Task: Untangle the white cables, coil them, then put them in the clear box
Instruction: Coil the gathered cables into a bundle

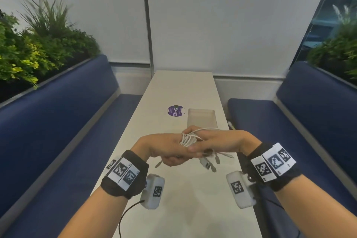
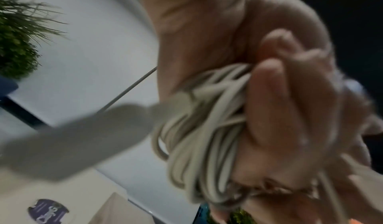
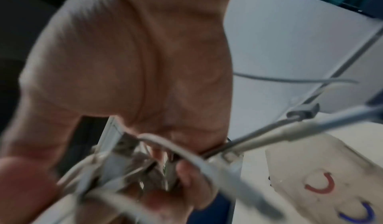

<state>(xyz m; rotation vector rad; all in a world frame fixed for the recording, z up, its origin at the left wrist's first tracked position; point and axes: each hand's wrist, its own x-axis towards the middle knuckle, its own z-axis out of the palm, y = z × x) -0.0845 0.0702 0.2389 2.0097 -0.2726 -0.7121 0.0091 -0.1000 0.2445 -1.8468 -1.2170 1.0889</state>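
gripping the white cables (image 1: 188,139) — left hand (image 1: 166,146) and right hand (image 1: 220,142) meet above table.

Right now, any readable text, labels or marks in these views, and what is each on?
"ClayG": purple round sticker on the table; its remaining letters and small print are unreadable.
Same sticker, left wrist view: blurred, unreadable.
Red and blue curved marks on a translucent surface, right wrist view: not readable as letters.
Wristband squares: coded patterns; tiny print unreadable.
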